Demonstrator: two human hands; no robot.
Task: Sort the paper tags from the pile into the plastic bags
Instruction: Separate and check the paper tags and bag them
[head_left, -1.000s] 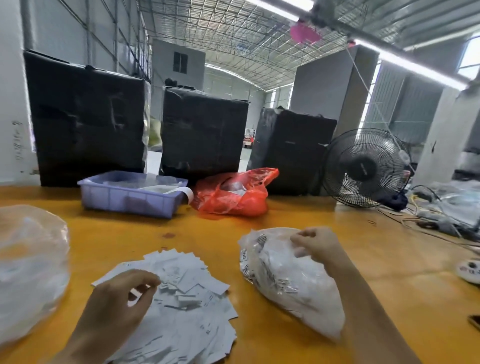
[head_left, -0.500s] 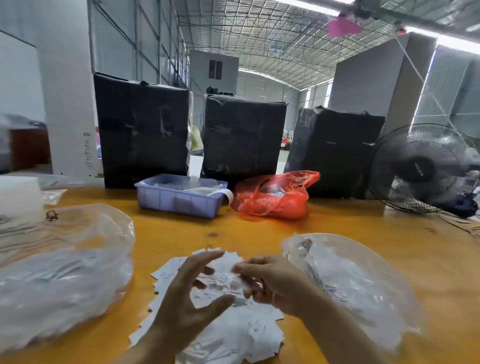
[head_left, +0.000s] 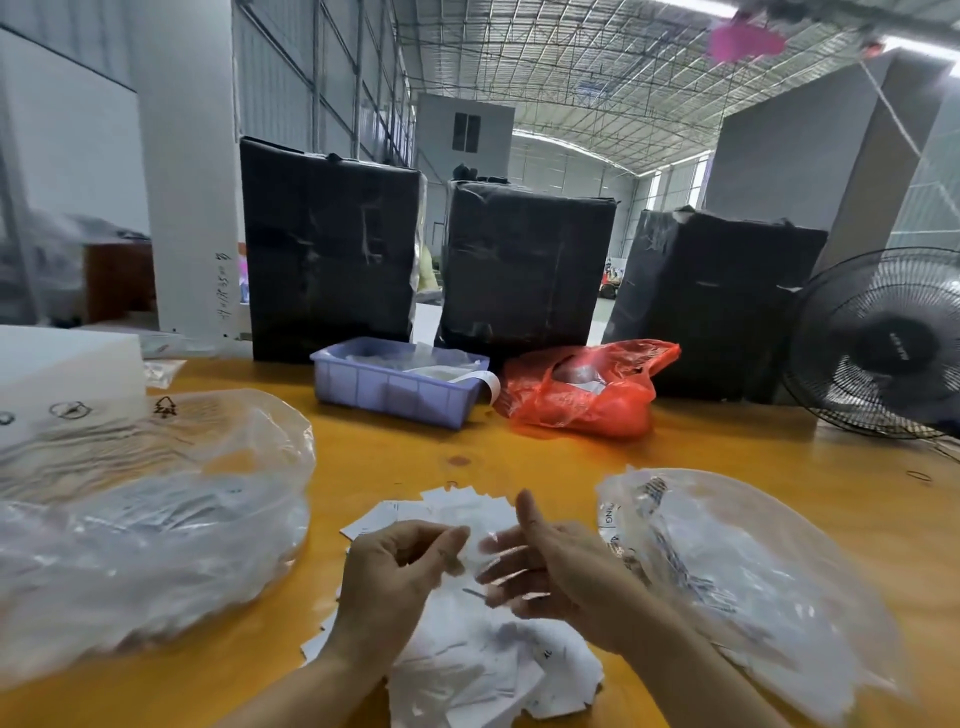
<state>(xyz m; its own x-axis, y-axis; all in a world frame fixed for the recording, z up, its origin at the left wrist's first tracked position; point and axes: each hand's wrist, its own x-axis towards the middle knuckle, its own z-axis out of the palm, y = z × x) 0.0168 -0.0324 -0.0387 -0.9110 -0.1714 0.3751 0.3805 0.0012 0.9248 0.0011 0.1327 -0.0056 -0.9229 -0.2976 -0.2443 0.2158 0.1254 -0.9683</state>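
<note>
Both hands (head_left: 395, 577) (head_left: 550, 577) hover over tags (head_left: 467, 670), grip unclear.

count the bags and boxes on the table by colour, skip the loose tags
clear plastic bags: 2, one left, one right
orange-red bag: 1
black wrapped boxes: 3, left, middle, right
purple bin: 1
white box: 1
total: 8
</note>
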